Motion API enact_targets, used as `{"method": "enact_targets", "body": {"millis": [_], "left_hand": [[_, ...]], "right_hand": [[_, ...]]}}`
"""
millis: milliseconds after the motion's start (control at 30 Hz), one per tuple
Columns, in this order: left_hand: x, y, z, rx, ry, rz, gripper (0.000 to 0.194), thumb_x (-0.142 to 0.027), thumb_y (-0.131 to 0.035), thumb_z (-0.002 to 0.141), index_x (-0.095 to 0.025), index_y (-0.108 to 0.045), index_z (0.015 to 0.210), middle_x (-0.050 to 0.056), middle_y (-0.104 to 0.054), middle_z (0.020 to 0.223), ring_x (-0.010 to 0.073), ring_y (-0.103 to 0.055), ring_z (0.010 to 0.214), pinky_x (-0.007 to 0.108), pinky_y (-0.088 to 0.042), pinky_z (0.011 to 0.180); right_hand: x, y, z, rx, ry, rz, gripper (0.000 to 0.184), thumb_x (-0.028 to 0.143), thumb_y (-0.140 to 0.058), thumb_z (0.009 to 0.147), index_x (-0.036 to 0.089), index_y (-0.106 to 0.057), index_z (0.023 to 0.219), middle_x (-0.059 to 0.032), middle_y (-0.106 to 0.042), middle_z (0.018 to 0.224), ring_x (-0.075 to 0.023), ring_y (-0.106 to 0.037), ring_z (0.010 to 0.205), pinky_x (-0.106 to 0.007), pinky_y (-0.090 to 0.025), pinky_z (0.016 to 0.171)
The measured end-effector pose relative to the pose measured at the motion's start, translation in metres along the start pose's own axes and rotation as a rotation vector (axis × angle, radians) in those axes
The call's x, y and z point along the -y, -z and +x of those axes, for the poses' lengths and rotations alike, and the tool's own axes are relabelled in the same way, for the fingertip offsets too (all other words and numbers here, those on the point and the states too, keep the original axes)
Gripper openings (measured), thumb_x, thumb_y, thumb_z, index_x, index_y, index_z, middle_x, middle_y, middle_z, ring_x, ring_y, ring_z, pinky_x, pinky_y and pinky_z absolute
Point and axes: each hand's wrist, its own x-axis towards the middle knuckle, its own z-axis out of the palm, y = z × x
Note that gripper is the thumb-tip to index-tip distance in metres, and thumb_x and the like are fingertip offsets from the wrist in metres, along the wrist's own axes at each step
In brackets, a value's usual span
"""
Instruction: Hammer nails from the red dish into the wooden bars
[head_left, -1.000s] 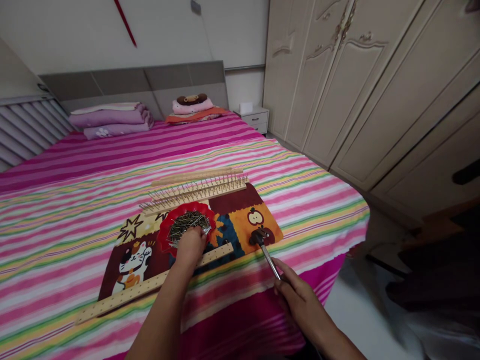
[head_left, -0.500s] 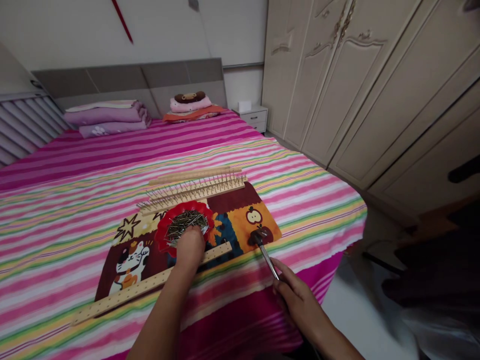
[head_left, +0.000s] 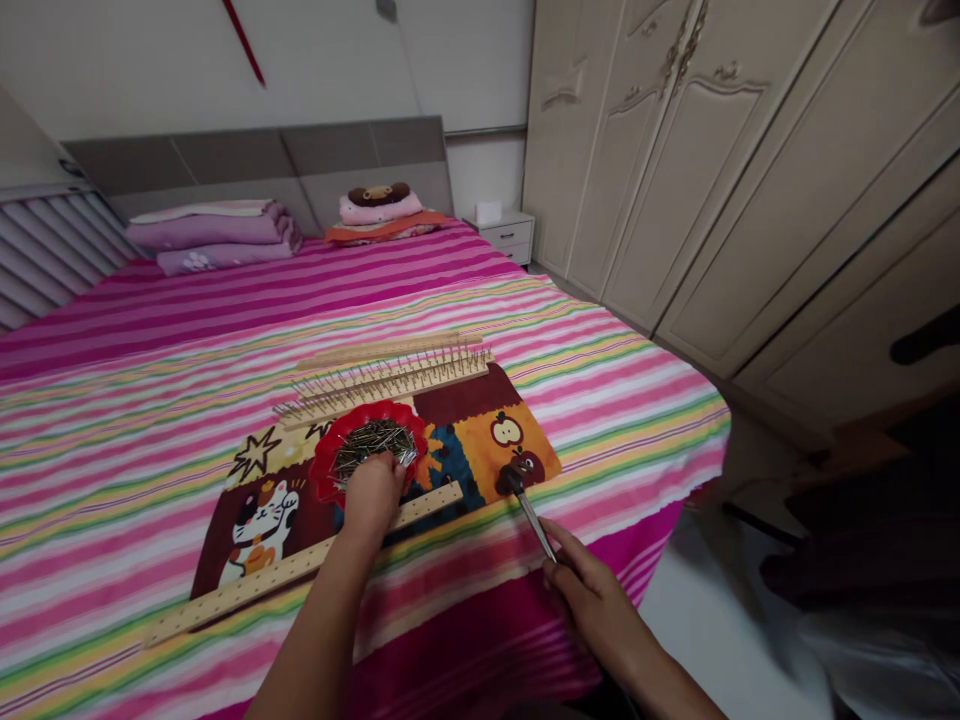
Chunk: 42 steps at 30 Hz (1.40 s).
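The bed (head_left: 420,265) took up most of my view, with pale floor (head_left: 712,610) beyond its right edge. Two stacks of folded bedding (head_left: 217,237) sat along its far edge. A striped cloth (head_left: 622,400) covered its near part, reaching well past both ends of one printed mat (head_left: 457,395). On the mat I counted one cat and two apples; some dark strokes by its far edge I couldn't read as writing.

One dotted wooden strip (head_left: 247,592) ran along the mat's near edge, its left end out past the corner. At the far edge stood a nail-studded wood piece (head_left: 390,388) — one strip or two, I couldn't tell.

Between them sat one red bowl (head_left: 324,470), scalloped at the rim. One hammer (head_left: 534,518) had its head over the mat's near right corner, the right hand (head_left: 589,590) curled around its handle. The left hand (head_left: 375,490) dipped into the bowl — fingertips hidden, so I couldn't tell how far apart they were or whether they gripped anything. Loose nails (head_left: 371,437), too many to count, were heaped there.
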Motion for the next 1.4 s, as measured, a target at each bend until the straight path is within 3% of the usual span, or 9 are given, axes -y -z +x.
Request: {"method": "enact_targets", "body": {"millis": [200,333,467,633,800,967,1167,1267,1400], "left_hand": [[0.017,0.003,-0.001,-0.14,0.077,-0.498,0.019,-0.032,-0.051,0.074,-0.02,-0.066,0.075,0.003,-0.069,0.082,0.0165,-0.062,0.077,0.025,-0.044,0.071],[0.02,0.002,-0.006,-0.074,0.214,-0.951,0.026,-0.039,-0.058,0.063,-0.019,-0.063,0.079,-0.002,-0.062,0.06,0.0134,-0.056,0.057,0.025,-0.044,0.056],[0.016,0.005,-0.018,-0.06,0.219,-1.273,0.045,-0.039,-0.066,0.054,-0.015,-0.063,0.092,-0.002,-0.062,0.06,0.01,-0.052,0.05,0.022,-0.041,0.048],[0.008,0.012,-0.033,0.082,0.207,-1.32,0.04,-0.04,-0.073,0.049,-0.014,-0.07,0.079,0.005,-0.07,0.071,0.0131,-0.06,0.063,0.024,-0.047,0.057],[0.0,0.011,-0.042,0.163,0.224,-1.414,0.043,-0.038,-0.08,0.041,-0.014,-0.07,0.076,0.004,-0.07,0.066,0.0145,-0.063,0.062,0.027,-0.051,0.062],[-0.008,-0.004,-0.046,0.061,0.231,-1.395,0.044,-0.045,-0.079,0.045,-0.014,-0.07,0.076,0.0,-0.066,0.061,0.009,-0.055,0.051,0.024,-0.048,0.054],[-0.017,-0.029,-0.049,0.014,0.269,-1.412,0.046,-0.047,-0.074,0.053,-0.014,-0.069,0.085,0.004,-0.07,0.076,0.0163,-0.065,0.07,0.028,-0.053,0.062],[-0.019,-0.038,-0.049,-0.028,0.261,-1.385,0.045,-0.047,-0.071,0.056,-0.013,-0.068,0.086,0.004,-0.069,0.072,0.0131,-0.062,0.061,0.024,-0.048,0.054],[-0.022,-0.04,-0.047,-0.033,0.256,-1.321,0.041,-0.045,-0.069,0.059,-0.014,-0.067,0.086,0.0,-0.066,0.062,0.0077,-0.051,0.044,0.021,-0.041,0.044]], "right_hand": [[0.004,0.0,0.0,-0.005,-0.022,0.006,0.054,0.035,-0.058,0.076,0.016,-0.059,0.127,-0.0008,-0.064,0.068,-0.0228,-0.061,0.075,-0.032,-0.05,0.073],[0.001,0.001,-0.001,0.015,-0.029,0.014,0.054,0.034,-0.058,0.078,0.017,-0.056,0.129,-0.0009,-0.067,0.069,-0.0227,-0.062,0.074,-0.032,-0.05,0.071],[-0.002,0.0,-0.001,0.048,-0.013,0.075,0.053,0.034,-0.058,0.08,0.017,-0.055,0.13,-0.0052,-0.072,0.086,-0.0233,-0.063,0.08,-0.031,-0.05,0.069],[0.0,0.0,-0.001,0.037,-0.026,0.093,0.053,0.035,-0.061,0.078,0.018,-0.057,0.128,-0.0065,-0.072,0.101,-0.0249,-0.064,0.091,-0.031,-0.051,0.072],[0.0,-0.001,0.0,0.041,-0.032,0.066,0.056,0.038,-0.061,0.077,0.018,-0.055,0.13,-0.007,-0.07,0.11,-0.0252,-0.063,0.098,-0.031,-0.051,0.076],[-0.002,-0.001,0.001,0.067,-0.02,0.121,0.055,0.035,-0.061,0.08,0.018,-0.053,0.131,-0.009,-0.068,0.117,-0.0263,-0.062,0.103,-0.034,-0.051,0.081],[-0.002,-0.001,0.0,0.071,-0.002,0.125,0.053,0.037,-0.062,0.08,0.019,-0.055,0.129,-0.0076,-0.068,0.118,-0.0256,-0.062,0.104,-0.036,-0.05,0.084],[-0.002,-0.002,0.0,0.078,-0.024,0.119,0.055,0.039,-0.062,0.079,0.018,-0.053,0.129,-0.0067,-0.07,0.113,-0.0241,-0.065,0.098,-0.034,-0.051,0.081],[0.001,-0.003,0.0,0.091,-0.015,0.114,0.055,0.04,-0.062,0.08,0.017,-0.053,0.129,-0.0079,-0.068,0.118,-0.0246,-0.063,0.104,-0.033,-0.05,0.085]]}}
